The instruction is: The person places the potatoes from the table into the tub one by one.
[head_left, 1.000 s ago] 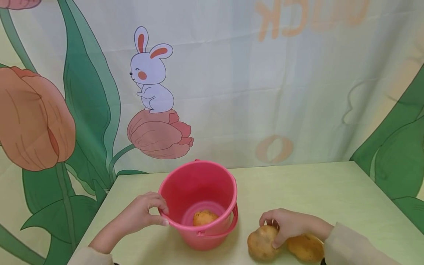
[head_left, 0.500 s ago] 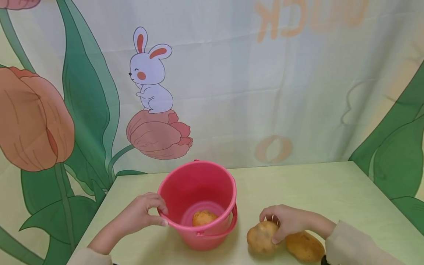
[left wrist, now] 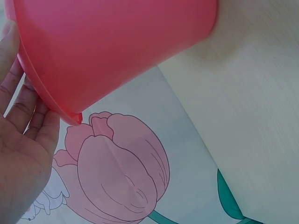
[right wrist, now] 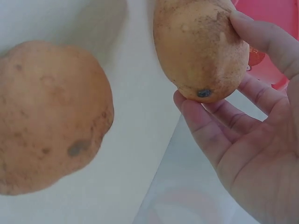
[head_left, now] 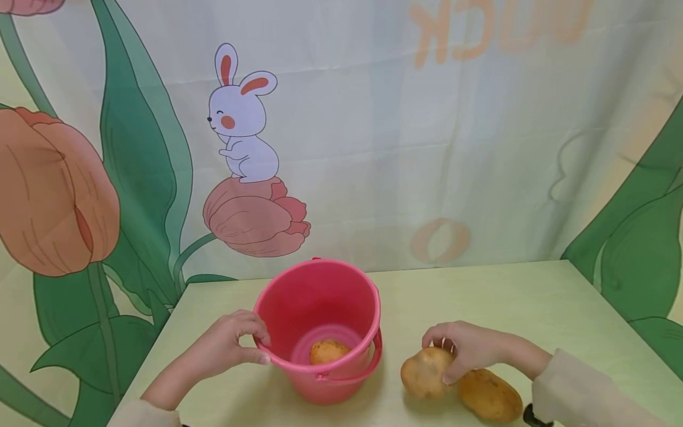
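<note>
A pink bucket [head_left: 331, 382] stands on the table, its mouth facing up toward me. My left hand [head_left: 235, 341] grips the rim at its left side, thumb outside and fingers over the edge; the left wrist view shows that hand [left wrist: 28, 144] beside the bucket wall [left wrist: 117, 42]. One potato [head_left: 328, 351] lies on the bucket's bottom. Right of the bucket, my right hand [head_left: 469, 350] holds a second potato [head_left: 425, 375] between thumb and fingers, slightly above the table. In the right wrist view this potato [right wrist: 198, 51] has a dark spot near the fingertips. A third potato [head_left: 490, 396] lies beneath the right wrist.
The pale table [head_left: 480, 302] meets a hanging cloth [head_left: 352, 178] printed with tulips and a rabbit at its far edge. The bucket's handle [head_left: 368, 370] hangs down on its right front side.
My right hand has lifted the second potato up off the table and moved slightly away from me, showing more of the third potato. The left hand and bucket stay put.
</note>
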Tool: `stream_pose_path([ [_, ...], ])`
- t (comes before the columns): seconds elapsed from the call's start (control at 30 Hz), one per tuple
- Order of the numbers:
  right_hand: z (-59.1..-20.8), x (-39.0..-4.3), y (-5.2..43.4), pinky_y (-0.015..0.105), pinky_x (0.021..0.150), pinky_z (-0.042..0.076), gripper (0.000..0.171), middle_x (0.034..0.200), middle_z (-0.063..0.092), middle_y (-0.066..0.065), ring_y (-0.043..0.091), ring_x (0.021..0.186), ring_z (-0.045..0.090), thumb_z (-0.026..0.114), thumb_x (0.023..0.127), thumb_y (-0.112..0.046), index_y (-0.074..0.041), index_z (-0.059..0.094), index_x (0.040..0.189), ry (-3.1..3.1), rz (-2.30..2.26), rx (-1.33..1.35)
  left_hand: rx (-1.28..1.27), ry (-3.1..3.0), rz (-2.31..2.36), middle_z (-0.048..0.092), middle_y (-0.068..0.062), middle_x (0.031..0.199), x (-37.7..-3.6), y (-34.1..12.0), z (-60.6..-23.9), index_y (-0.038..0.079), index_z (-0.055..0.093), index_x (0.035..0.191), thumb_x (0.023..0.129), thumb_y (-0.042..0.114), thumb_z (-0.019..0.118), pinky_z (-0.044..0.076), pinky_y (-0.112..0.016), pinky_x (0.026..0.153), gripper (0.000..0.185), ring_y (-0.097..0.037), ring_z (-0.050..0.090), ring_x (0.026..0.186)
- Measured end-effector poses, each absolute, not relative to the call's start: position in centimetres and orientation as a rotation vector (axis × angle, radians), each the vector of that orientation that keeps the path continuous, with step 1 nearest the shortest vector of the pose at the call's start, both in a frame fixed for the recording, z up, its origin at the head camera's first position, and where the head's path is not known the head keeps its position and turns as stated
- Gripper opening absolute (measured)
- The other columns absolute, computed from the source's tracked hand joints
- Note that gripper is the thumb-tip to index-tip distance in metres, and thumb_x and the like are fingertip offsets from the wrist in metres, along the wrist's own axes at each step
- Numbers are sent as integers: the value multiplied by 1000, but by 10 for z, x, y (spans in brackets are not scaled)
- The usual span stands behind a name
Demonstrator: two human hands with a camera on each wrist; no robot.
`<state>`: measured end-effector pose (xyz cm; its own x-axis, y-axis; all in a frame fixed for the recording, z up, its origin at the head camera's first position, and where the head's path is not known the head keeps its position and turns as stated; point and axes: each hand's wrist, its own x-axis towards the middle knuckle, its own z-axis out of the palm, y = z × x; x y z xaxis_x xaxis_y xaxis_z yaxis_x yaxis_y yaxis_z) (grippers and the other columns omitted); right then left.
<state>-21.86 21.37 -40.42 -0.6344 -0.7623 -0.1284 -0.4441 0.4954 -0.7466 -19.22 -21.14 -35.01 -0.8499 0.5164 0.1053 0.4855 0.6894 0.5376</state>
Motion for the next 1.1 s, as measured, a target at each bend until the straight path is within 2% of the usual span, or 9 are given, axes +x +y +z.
stream_pose_path([
  [0.43, -395, -219, 217, 21, 60, 47, 43, 86, 54, -1, 7, 72, 50, 75, 63, -12, -14, 53, 100, 2322, -953, -1002, 837, 2839, 870, 58, 12, 82, -192, -210, -348, 21, 65, 76, 66, 38, 73, 48, -21, 69, 22, -11, 51, 87],
  [0.63, -387, -220, 218, 22, 62, 48, 44, 90, 53, 1, 9, 75, 50, 75, 64, -13, -11, 53, 102, 2325, -953, -1015, 835, 2836, 871, 58, 12, 83, -192, -211, -349, 26, 63, 75, 65, 38, 73, 48, -21, 69, 19, -12, 51, 88],
  [0.87, -381, -220, 217, 22, 62, 48, 43, 92, 52, 3, 11, 75, 51, 74, 64, -10, -10, 53, 102, 2312, -969, -995, 872, 2846, 874, 59, 12, 82, -191, -211, -349, 21, 65, 75, 66, 38, 72, 48, -21, 69, 21, -10, 50, 87],
  [1.1, -381, -221, 218, 22, 62, 48, 44, 92, 52, 3, 12, 75, 51, 74, 64, -11, -10, 52, 102, 2312, -960, -987, 906, 2850, 884, 59, 12, 81, -191, -212, -350, 23, 63, 74, 66, 38, 72, 48, -21, 68, 19, -10, 50, 86],
])
